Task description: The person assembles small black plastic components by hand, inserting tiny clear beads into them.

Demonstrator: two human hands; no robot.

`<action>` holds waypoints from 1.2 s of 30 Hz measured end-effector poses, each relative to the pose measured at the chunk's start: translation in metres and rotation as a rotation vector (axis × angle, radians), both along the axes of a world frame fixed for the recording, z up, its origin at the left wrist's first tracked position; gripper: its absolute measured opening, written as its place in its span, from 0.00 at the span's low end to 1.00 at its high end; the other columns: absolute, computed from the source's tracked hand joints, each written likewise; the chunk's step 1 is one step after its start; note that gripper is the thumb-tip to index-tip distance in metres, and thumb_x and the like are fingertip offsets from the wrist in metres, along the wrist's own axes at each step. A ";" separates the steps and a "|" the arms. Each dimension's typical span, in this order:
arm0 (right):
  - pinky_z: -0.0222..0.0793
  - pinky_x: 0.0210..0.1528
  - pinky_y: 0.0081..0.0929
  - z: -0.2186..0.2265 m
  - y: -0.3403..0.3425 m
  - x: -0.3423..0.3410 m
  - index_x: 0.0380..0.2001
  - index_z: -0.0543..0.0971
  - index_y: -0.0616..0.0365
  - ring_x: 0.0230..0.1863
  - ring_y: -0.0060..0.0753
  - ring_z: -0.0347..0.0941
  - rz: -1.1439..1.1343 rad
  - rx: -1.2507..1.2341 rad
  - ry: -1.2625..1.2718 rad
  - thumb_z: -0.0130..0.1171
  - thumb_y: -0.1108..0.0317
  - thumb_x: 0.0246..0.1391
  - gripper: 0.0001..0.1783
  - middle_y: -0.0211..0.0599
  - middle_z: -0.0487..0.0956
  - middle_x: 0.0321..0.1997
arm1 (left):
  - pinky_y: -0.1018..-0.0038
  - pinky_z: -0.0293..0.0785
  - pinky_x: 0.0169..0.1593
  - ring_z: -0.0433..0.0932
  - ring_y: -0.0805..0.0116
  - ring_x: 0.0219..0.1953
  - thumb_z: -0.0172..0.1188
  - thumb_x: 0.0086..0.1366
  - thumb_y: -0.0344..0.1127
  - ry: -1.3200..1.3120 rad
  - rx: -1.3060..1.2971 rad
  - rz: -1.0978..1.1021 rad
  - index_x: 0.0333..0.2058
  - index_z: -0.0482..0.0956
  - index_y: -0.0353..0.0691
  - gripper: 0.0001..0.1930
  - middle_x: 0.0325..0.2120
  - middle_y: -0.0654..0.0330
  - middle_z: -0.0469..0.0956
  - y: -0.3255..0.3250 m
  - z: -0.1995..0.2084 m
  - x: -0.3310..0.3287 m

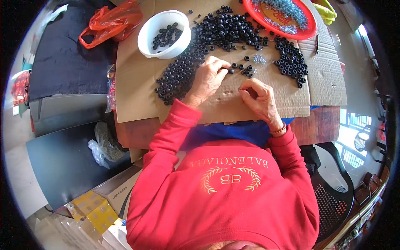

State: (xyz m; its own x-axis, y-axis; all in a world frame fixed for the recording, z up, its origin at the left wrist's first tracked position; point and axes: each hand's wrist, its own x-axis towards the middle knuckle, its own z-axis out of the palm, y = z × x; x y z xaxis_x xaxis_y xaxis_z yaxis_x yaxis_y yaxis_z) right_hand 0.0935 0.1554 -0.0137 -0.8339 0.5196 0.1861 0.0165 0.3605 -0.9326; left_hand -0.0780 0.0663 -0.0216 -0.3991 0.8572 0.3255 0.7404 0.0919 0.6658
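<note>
My left hand (207, 79) is closed over the cardboard, thumb and forefinger pinching a small round black piece (231, 71) at their tips. To its right my right hand (259, 96) is curled with thumb and forefinger pressed together; whatever they may hold is hidden. Between and just beyond the hands lie several loose black ring-like pieces (241, 66) and a small pile of shiny clear bits (259, 58). Beside my left hand spreads a flat layer of black rings (177, 77). Farther back is a heap of black round pieces (227, 30).
A white bowl (144, 39) with black pieces stands back left, beside a red plastic bag (112, 23). Back right sits a red tray (308, 35) of shiny clear bits. Another group of rings (291, 60) and a thin dark tool (317, 44) lie right. Cardboard (133, 83) covers the wooden table (321, 125).
</note>
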 end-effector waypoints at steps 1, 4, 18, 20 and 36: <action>0.60 0.24 0.15 -0.002 0.000 0.001 0.27 0.73 0.61 0.22 0.14 0.64 -0.004 0.003 0.012 0.53 0.78 0.46 0.02 0.27 0.71 0.22 | 0.70 0.73 0.33 0.75 0.57 0.29 0.59 0.52 0.26 0.002 -0.004 -0.002 0.30 0.77 0.39 0.06 0.28 0.55 0.72 -0.001 0.001 0.002; 0.59 0.24 0.13 -0.007 0.003 0.002 0.28 0.73 0.61 0.22 0.12 0.63 0.000 -0.050 0.053 0.53 0.79 0.47 0.04 0.25 0.70 0.22 | 0.72 0.73 0.32 0.76 0.60 0.28 0.59 0.51 0.25 -0.097 -0.036 0.062 0.30 0.77 0.39 0.06 0.28 0.56 0.73 -0.004 0.006 0.011; 0.61 0.25 0.13 -0.011 0.003 0.001 0.29 0.73 0.61 0.23 0.12 0.64 0.017 -0.026 0.081 0.52 0.80 0.48 0.04 0.26 0.70 0.24 | 0.80 0.74 0.32 0.77 0.74 0.30 0.59 0.54 0.23 -0.299 0.122 0.138 0.34 0.77 0.38 0.08 0.29 0.63 0.77 -0.014 0.001 0.023; 0.61 0.25 0.12 -0.011 0.004 0.003 0.29 0.73 0.61 0.23 0.12 0.64 0.014 -0.003 0.099 0.52 0.80 0.49 0.04 0.26 0.70 0.24 | 0.83 0.74 0.31 0.78 0.74 0.32 0.60 0.55 0.23 -0.893 0.149 0.086 0.37 0.76 0.37 0.10 0.33 0.60 0.78 -0.021 0.013 0.022; 0.63 0.28 0.14 0.002 -0.007 0.005 0.30 0.74 0.62 0.27 0.13 0.66 -0.001 -0.228 0.112 0.55 0.82 0.48 0.05 0.25 0.72 0.26 | 0.83 0.72 0.31 0.77 0.71 0.35 0.56 0.59 0.27 -1.901 0.368 -0.125 0.42 0.75 0.37 0.11 0.35 0.57 0.76 -0.054 0.013 0.041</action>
State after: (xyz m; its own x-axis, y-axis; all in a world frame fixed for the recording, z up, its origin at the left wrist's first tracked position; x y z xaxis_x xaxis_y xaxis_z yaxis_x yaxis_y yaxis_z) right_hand 0.0989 0.1488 -0.0119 -0.8142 0.5595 0.1554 -0.0912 0.1411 -0.9858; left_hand -0.0367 0.0126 -0.0083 -0.3433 0.9058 -0.2483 -0.8682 -0.2052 0.4519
